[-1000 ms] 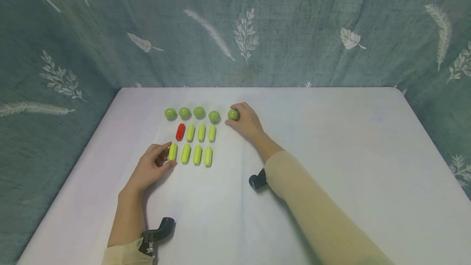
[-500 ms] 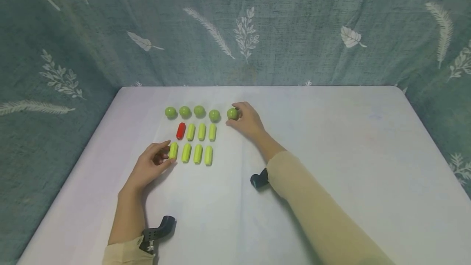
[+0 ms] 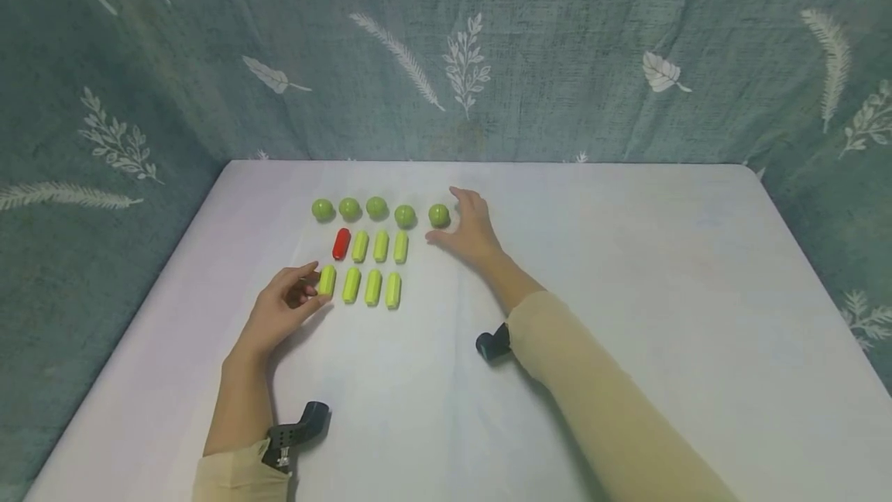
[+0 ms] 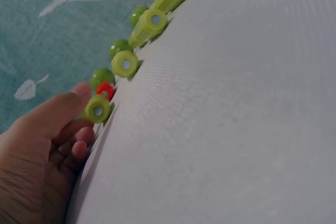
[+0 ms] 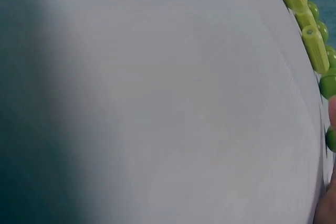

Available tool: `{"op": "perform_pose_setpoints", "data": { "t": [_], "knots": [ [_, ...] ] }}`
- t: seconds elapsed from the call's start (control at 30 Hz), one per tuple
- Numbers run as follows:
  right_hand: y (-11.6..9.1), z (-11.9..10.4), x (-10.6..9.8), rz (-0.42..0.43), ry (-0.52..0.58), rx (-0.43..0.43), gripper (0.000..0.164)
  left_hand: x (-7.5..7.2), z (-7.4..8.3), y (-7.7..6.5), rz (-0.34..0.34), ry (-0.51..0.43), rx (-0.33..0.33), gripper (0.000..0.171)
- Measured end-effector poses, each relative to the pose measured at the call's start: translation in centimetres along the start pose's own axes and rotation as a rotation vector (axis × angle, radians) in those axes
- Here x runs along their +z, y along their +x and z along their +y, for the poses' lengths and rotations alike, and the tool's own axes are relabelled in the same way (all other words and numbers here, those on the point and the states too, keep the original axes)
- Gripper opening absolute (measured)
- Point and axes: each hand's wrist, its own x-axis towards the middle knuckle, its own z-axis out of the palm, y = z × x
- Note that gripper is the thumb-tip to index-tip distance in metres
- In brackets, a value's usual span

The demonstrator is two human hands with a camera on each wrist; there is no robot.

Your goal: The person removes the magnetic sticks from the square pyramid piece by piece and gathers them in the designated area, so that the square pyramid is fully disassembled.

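In the head view my left hand (image 3: 280,308) is loosely curved beside the leftmost front yellow-green ribbed cylinder (image 3: 327,281), which lies between thumb and forefinger. The forefinger stands slightly off it; thumb contact cannot be told. Its round grey end (image 4: 97,110) shows in the left wrist view, near the thumb (image 4: 68,104). My right hand (image 3: 472,231) is spread around the rightmost glossy green ball (image 3: 439,215), its fingers apart from the ball. Only slivers of that hand and the ball (image 5: 331,139) show at the right wrist view's edge.
Several green balls (image 3: 377,208) form a back row on the white table (image 3: 627,293). Before them lie a red cylinder (image 3: 341,244) and three yellow-green cylinders (image 3: 380,246). More yellow-green cylinders (image 3: 372,287) make the front row. A patterned teal cloth (image 3: 543,60) hangs behind.
The right hand has let go of the rightmost green ball, its fingers spreading away. The left forefinger has drawn slightly back from its cylinder. Otherwise the rows look unchanged.
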Motion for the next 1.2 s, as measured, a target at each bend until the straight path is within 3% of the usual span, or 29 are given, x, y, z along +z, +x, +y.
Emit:
{"op": "perform_pose_setpoints", "data": {
  "t": [0.13,0.3,0.47,0.63,0.9,1.03,1.2],
  "knots": [
    [-1.0,0.3,-0.5,0.002,0.001,-0.017,0.101,0.2,0.0,0.1,0.059,-0.011,0.002,0.056],
    [-2.9,1.0,-1.4,-0.005,0.071,-0.040,0.105,0.9,0.2,1.2,0.110,0.019,-0.041,0.051],
    [-4.2,1.9,-1.8,0.029,0.133,-0.049,0.101,1.5,0.1,2.6,0.109,0.043,-0.073,0.044],
    [-4.8,2.3,-2.1,0.052,0.147,-0.033,0.099,1.9,-0.2,3.3,0.087,0.039,-0.062,0.044],
    [-8.1,2.6,-3.5,-0.037,0.200,-0.036,0.094,2.1,0.2,3.3,0.103,0.045,-0.046,0.052],
    [-10.1,2.7,-4.7,-0.048,0.138,-0.074,0.094,2.3,1.0,2.7,0.136,0.067,0.014,0.062],
    [-12.1,2.3,-6.8,-0.035,-0.108,-0.119,0.104,3.0,2.8,2.2,0.233,0.112,0.183,0.071]
  ]
}}
